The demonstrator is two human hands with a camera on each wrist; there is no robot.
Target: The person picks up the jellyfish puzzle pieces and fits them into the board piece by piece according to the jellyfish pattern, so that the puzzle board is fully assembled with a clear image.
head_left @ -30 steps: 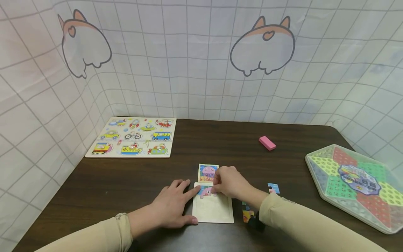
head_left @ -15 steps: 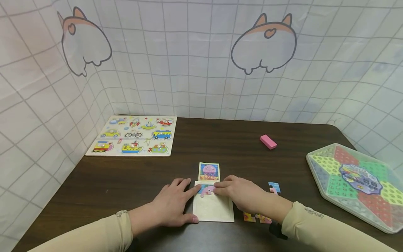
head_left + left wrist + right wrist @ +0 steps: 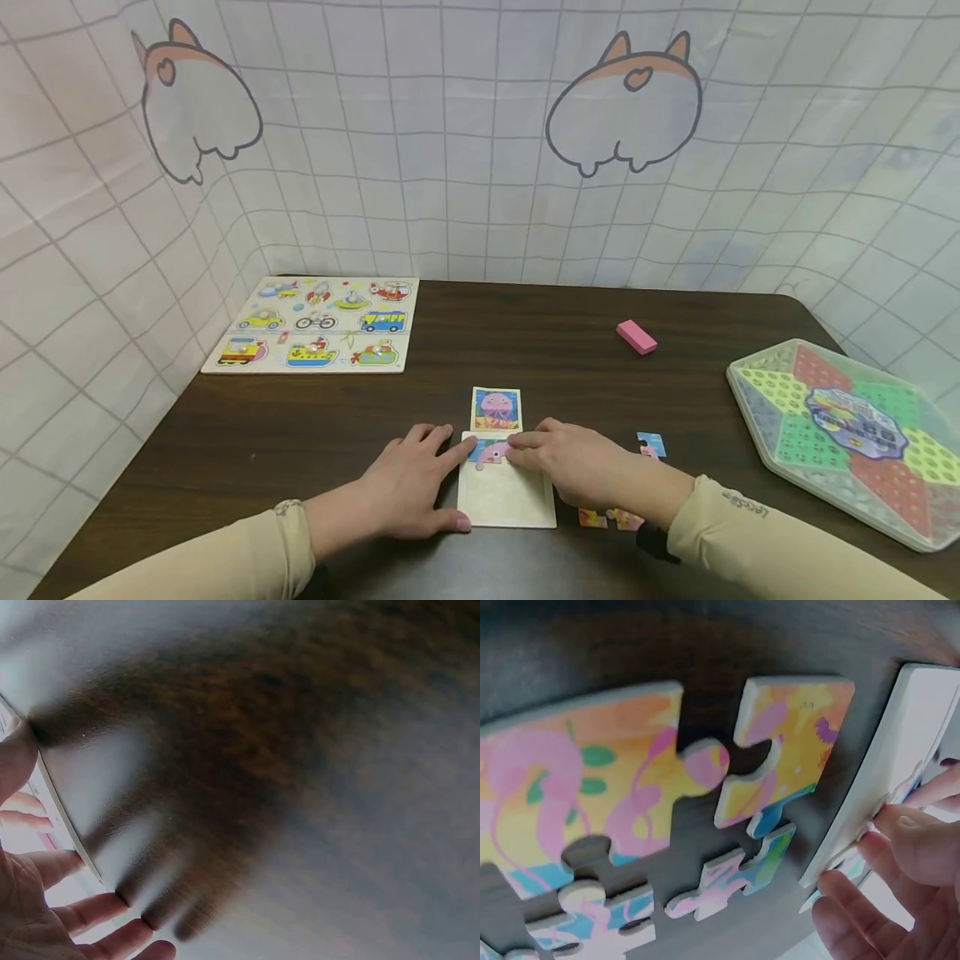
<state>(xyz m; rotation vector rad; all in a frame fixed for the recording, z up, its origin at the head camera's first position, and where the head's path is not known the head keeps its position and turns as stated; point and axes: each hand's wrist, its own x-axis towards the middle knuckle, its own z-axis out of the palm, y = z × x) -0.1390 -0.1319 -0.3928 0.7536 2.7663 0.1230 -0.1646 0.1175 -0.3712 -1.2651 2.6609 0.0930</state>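
A pale puzzle tray (image 3: 506,500) lies in front of me, with jigsaw pieces (image 3: 489,452) showing part of a pink jellyfish along its far edge. My left hand (image 3: 408,483) rests spread beside the tray, its index fingertip at the left piece and its thumb by the near left corner. With extended fingers, my right hand (image 3: 573,458) presses on the pieces at the tray's far right, covering part of them. Just beyond the tray lies a jellyfish picture card (image 3: 497,410). Several loose jigsaw pieces (image 3: 799,742) lie right of the tray, some hidden under the right forearm in the head view.
A vehicle peg puzzle board (image 3: 311,325) lies at the back left. Toward the back right is a pink block (image 3: 637,337). A hexagonal game board (image 3: 840,442) takes up the right side of the dark table (image 3: 330,425). Grid-patterned cloth (image 3: 465,200) surrounds the table.
My right hand has gone from pinching at the jellyfish pieces to pressing with its fingers laid out, its wrist shifting right and lower. The left hand has stayed in place.
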